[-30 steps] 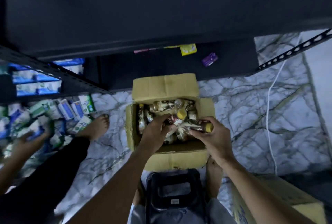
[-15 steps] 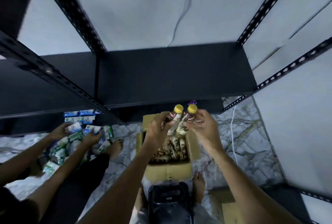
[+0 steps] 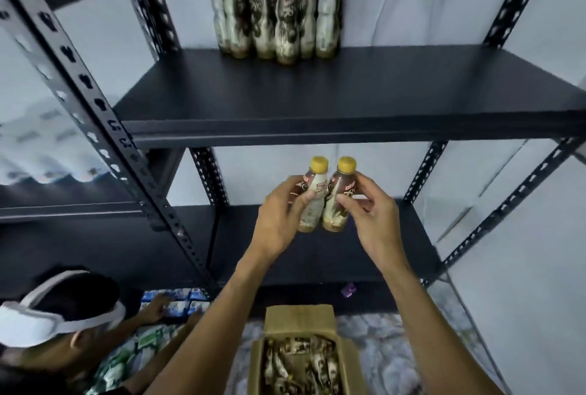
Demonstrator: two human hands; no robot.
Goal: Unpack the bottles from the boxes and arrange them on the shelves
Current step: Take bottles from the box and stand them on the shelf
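Plainly, two bottles were in the air and both hands were busy. The left hand (image 3: pixel 280 218) curled its fingers and thumb round the left bottle (image 3: pixel 314 204), and the right hand (image 3: pixel 372 220) gripped the right bottle (image 3: pixel 336 204) the same way, one bottle to each hand. Both bottles stood upright with their yellow caps on top. They touched side by side and were held in front of the middle shelf (image 3: pixel 317 256), below the front edge of the upper shelf (image 3: pixel 317 99).

On that upper shelf a cluster of shelved bottles (image 3: pixel 276 17) stood upright against the back edge, left of its middle. I counted about ten yellowish caps in roughly two rows, though blur made the exact number uncertain. One bottle stood a little forward of the others.

Below the forearms one cardboard box (image 3: pixel 299 320) sat open on the marbled floor (image 3: pixel 396 350), its far flap folded back. Loose bottles (image 3: pixel 301 366) lay jumbled inside, too smeared to count. One small purple packet (image 3: pixel 348 290) lay on the lowest shelf, just beyond the box's far right corner.

At the lower left corner of the view a second person (image 3: pixel 60 315) bent low, wearing a white band round the head. Their arms stretched toward a row of blue-and-white cartons (image 3: pixel 177 299) under the neighbouring rack.
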